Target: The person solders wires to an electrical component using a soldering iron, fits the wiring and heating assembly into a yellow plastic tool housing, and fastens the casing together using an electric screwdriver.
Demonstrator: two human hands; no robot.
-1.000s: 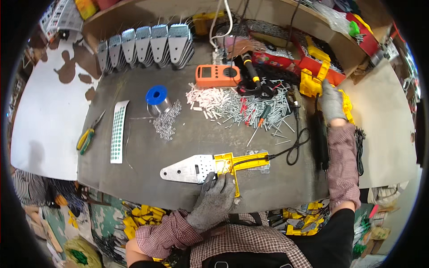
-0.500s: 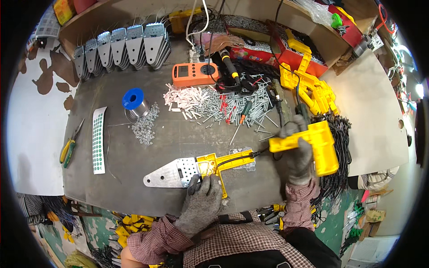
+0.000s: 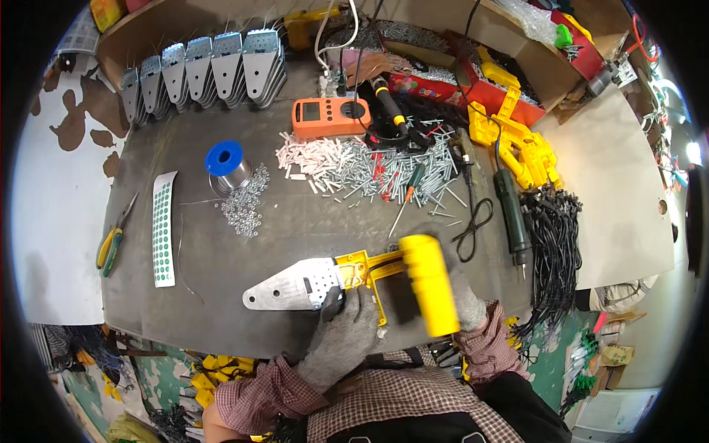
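My gloved left hand (image 3: 346,332) is closed on the near edge of an open yellow plastic housing half (image 3: 354,270). Fixed to that housing is a pointed silver metal plate (image 3: 292,286) with holes, pointing left on the table. Some wiring shows inside the housing. My gloved right hand (image 3: 465,299), partly blurred, holds a second yellow housing half (image 3: 430,286) tilted up on edge above the first one's handle. Its fingers are largely hidden behind the yellow part. Right of this hand, an electric screwdriver (image 3: 512,214) hangs bit down from its cord.
Screws (image 3: 421,166), pale sleeves (image 3: 310,161) and a screwdriver (image 3: 415,181) lie beyond my hands, before an orange meter (image 3: 331,118). Nuts (image 3: 246,210), a solder spool (image 3: 227,164), a dotted sticker sheet (image 3: 164,229) and pliers (image 3: 114,240) are left. Black cords (image 3: 554,251) hang right.
My right hand has carried the second yellow housing half left, over the first, turning it on edge. The electric screwdriver now hangs free of the hand. My left hand keeps its grip.
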